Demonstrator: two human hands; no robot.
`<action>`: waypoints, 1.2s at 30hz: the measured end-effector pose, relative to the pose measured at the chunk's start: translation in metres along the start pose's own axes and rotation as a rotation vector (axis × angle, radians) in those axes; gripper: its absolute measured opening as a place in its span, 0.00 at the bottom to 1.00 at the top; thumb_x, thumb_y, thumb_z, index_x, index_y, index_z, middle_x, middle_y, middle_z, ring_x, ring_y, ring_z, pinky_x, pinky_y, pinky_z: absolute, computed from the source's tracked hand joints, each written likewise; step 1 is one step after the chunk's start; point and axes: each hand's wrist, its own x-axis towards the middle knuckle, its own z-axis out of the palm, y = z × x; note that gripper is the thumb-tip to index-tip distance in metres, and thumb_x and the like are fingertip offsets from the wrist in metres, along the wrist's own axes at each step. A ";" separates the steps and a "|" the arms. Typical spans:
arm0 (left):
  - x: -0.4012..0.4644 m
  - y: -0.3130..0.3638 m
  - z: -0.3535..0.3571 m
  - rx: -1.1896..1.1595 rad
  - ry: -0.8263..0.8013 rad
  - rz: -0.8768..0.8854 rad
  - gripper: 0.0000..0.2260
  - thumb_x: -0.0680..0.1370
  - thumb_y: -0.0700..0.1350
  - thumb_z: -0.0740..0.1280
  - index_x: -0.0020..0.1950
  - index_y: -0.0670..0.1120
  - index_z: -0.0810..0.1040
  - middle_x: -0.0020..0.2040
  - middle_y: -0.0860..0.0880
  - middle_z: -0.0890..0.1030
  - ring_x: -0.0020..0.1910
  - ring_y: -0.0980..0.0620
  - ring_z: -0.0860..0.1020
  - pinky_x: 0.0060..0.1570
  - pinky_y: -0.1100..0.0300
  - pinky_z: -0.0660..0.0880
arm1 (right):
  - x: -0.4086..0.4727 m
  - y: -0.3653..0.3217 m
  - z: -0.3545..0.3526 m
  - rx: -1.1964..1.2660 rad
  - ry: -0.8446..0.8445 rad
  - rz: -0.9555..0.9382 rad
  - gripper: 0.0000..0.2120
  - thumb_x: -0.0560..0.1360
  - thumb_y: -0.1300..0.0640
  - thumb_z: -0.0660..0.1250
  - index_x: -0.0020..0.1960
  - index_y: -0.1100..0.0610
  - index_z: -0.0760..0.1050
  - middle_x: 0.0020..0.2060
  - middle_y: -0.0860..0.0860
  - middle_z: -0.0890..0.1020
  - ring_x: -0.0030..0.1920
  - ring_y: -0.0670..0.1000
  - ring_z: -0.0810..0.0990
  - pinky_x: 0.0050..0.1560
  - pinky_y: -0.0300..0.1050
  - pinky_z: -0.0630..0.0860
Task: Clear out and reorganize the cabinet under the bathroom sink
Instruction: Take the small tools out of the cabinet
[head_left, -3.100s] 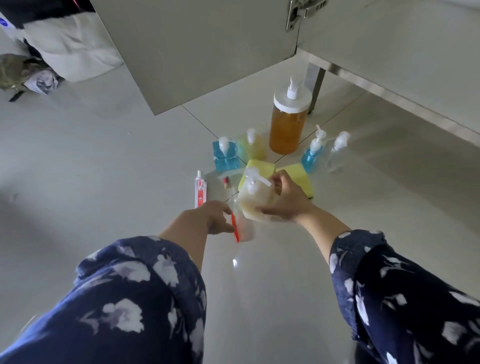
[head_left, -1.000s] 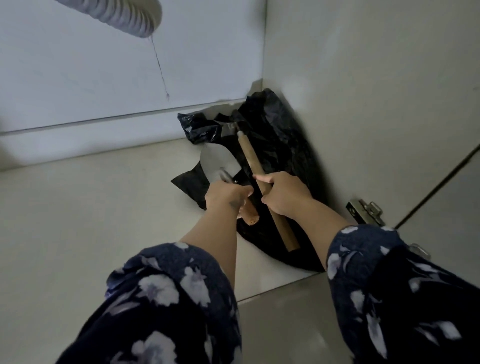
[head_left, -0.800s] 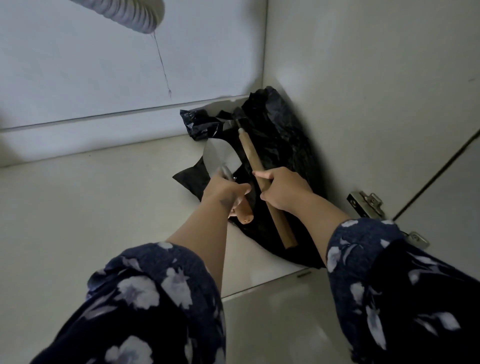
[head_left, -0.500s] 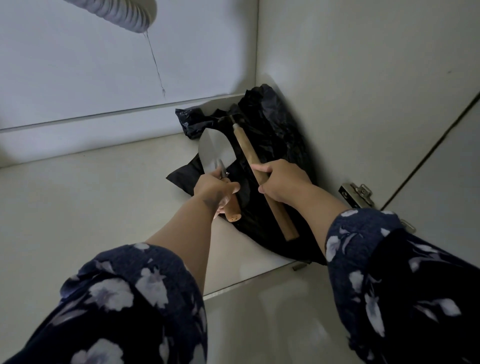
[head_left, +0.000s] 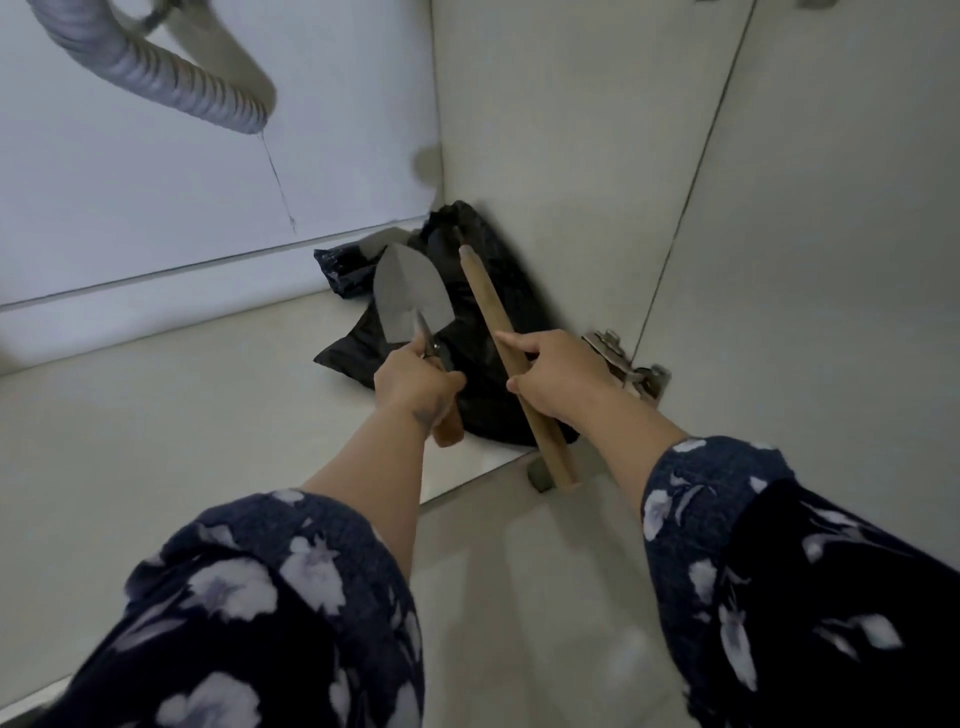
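Wooden handles fill both my hands in the head view, the only view given. My left hand (head_left: 415, 382) is wrapped around the short grip of a trowel (head_left: 410, 301), fingers curled tight near the neck so the grey blade points up and away from me toward the back corner. My right hand (head_left: 558, 376) is closed on the long hammer handle (head_left: 498, 332) about midway along, forefinger stretched along the wood, which I judge steadies the slanted shaft; its head is lost against the dark plastic and I cannot make it out. Both tools sit above a black plastic bag (head_left: 498, 410) slumped in the right rear corner of the cabinet floor (head_left: 182, 415), against the side wall (head_left: 561, 156), probably where they were stored. A ribbed drain hose (head_left: 171, 78) hangs at upper left, well apart from my hands. A metal hinge (head_left: 623, 364) shows just beside my right wrist, marking the door opening. I judge the step in hand to be lifting both tools out together, the bag to follow.
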 end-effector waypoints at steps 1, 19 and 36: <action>-0.014 0.000 0.005 0.011 -0.017 0.010 0.34 0.72 0.45 0.72 0.76 0.52 0.62 0.59 0.47 0.78 0.58 0.46 0.77 0.61 0.52 0.74 | -0.017 0.006 -0.002 -0.019 0.014 0.021 0.29 0.75 0.58 0.66 0.69 0.34 0.65 0.58 0.46 0.80 0.51 0.51 0.80 0.51 0.47 0.79; -0.223 -0.033 0.084 -0.074 -0.190 -0.135 0.25 0.73 0.40 0.70 0.69 0.42 0.69 0.55 0.41 0.78 0.50 0.45 0.77 0.48 0.55 0.73 | -0.166 0.034 -0.022 0.068 0.139 0.130 0.24 0.77 0.59 0.60 0.69 0.39 0.69 0.63 0.50 0.78 0.57 0.55 0.79 0.59 0.46 0.75; -0.243 -0.047 0.128 -0.008 -0.288 -0.148 0.34 0.73 0.42 0.71 0.76 0.52 0.61 0.63 0.44 0.73 0.55 0.45 0.76 0.62 0.54 0.72 | -0.266 0.120 0.010 0.340 0.239 0.338 0.22 0.78 0.60 0.63 0.69 0.44 0.70 0.61 0.47 0.79 0.57 0.48 0.78 0.61 0.42 0.74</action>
